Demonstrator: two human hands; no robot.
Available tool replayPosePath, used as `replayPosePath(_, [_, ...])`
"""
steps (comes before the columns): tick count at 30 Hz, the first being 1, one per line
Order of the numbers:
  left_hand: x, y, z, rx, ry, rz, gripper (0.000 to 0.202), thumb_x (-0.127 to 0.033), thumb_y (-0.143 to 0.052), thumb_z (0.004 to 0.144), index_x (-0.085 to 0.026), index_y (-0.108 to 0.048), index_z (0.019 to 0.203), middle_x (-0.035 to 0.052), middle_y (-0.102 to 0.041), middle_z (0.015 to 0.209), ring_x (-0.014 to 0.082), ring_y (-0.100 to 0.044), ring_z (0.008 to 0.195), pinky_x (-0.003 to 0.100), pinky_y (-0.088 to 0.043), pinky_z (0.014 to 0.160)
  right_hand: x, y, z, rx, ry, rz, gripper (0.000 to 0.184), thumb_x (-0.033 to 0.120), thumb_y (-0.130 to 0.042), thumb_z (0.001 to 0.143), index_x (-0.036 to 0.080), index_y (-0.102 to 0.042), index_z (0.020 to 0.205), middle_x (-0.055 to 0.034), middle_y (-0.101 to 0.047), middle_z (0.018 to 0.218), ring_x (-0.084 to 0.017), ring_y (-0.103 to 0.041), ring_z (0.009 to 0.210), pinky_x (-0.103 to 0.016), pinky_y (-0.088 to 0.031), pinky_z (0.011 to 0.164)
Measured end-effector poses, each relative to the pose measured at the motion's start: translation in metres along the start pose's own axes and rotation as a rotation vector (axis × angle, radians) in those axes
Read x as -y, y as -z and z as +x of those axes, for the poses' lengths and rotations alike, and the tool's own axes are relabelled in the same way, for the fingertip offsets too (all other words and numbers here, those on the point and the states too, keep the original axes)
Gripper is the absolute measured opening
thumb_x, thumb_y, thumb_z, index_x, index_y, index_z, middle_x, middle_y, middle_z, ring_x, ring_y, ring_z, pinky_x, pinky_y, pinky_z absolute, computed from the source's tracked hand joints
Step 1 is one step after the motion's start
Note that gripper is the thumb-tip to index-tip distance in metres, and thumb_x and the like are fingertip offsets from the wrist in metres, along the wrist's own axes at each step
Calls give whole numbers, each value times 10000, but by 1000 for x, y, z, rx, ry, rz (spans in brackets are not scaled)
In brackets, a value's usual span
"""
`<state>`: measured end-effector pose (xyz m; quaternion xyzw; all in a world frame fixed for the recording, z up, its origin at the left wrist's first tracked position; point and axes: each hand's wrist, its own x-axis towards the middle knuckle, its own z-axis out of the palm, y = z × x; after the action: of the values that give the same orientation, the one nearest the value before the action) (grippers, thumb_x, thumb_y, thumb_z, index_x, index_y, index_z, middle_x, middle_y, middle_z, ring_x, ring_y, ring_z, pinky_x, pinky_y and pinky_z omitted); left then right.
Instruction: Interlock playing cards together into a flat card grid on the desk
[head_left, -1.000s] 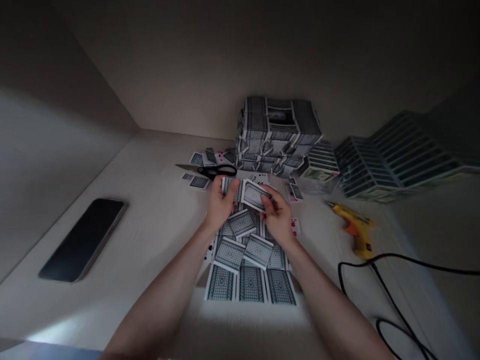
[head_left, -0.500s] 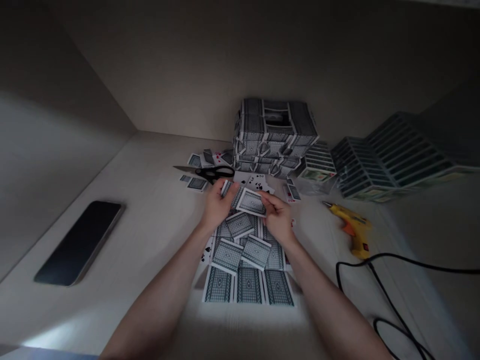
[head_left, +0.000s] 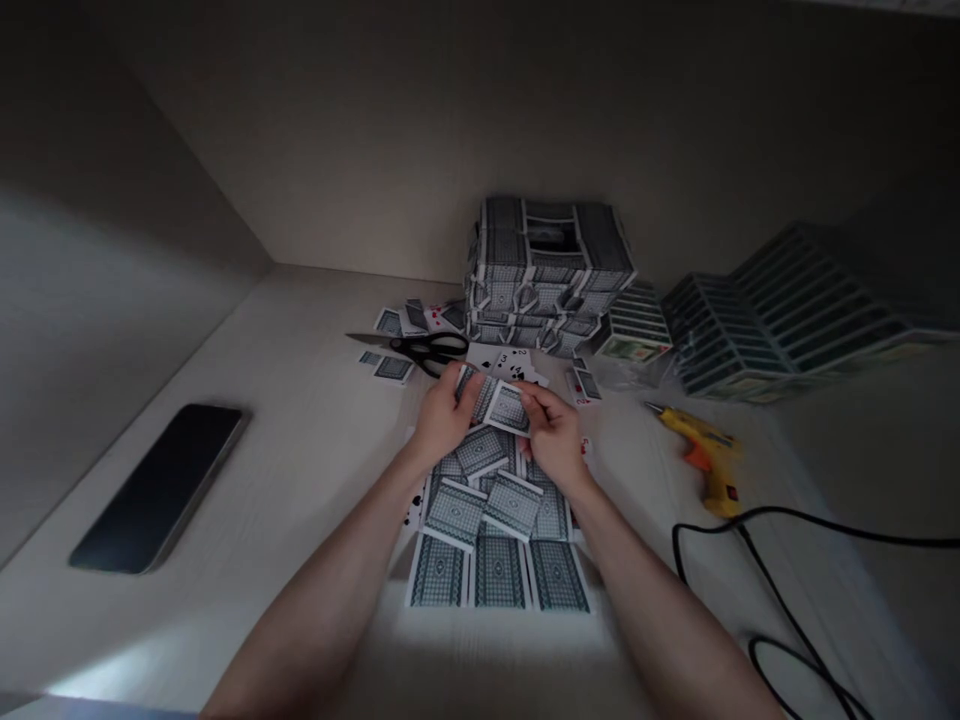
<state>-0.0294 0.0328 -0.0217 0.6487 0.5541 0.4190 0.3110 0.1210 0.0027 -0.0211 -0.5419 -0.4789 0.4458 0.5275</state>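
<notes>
Between my hands is a patterned playing card [head_left: 508, 407], its back facing up and a fold or overlap near its left part. My left hand [head_left: 447, 411] pinches the left end, thumb on top. At the right end, my right hand [head_left: 553, 428] is closed on the card with thumb and fingers. Beneath them, several loose cards [head_left: 454, 511] lie tilted over a flat panel of cards [head_left: 499, 573], backs up. Just beyond my hands, face-up spade cards [head_left: 510, 360] lie in front of a box built of cards [head_left: 551, 260].
Black-handled scissors [head_left: 427, 348] lie among card scraps [head_left: 394, 369] left of the box. A dark phone [head_left: 157, 488] rests at the left. On the right are a yellow glue gun [head_left: 705, 452], its black cable [head_left: 810, 514] and stacked card packs [head_left: 772, 320].
My left hand has shifted slightly right, toward my right hand, and the card's visible face looks narrower. The things on the table have stayed put.
</notes>
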Motion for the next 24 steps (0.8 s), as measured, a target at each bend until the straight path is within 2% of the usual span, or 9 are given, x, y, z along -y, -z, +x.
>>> replayPosePath(6, [-4, 0, -3, 60, 138, -92, 287, -480, -448, 853, -207, -523, 904, -22, -559, 593, 107, -482, 342, 212, -337, 338, 0, 1, 1, 78, 15, 14, 279, 394, -538, 828, 212, -668, 995, 63, -499, 430, -83, -391, 254, -202, -285, 242])
replayPosePath(14, [-7, 0, -3, 83, 83, -37, 241, -441, -451, 859, -212, -517, 898, -54, -526, 519, 115, -512, 365, 220, -391, 405, -2, 0, 2, 140, -14, 26, 260, 420, -522, 835, 207, -608, 959, 86, -458, 370, -95, -398, 250, -201, -283, 257])
replayPosePath(21, [-7, -1, -5, 123, 106, -86, 256, -451, -426, 871, -218, -510, 935, -64, -486, 485, 117, -497, 351, 217, -374, 371, 0, -1, 1, 131, -8, 47, 236, 433, -517, 842, 225, -559, 944, 93, -470, 410, -90, -392, 253, -207, -286, 262])
replayPosePath(24, [-7, -2, -5, 103, 96, -103, 231, -429, -451, 864, -212, -519, 907, -58, -509, 528, 98, -485, 355, 210, -379, 376, 0, -1, 2, 140, -6, 35, 251, 448, -513, 842, 223, -548, 948, 93, -469, 412, -92, -392, 253, -206, -282, 261])
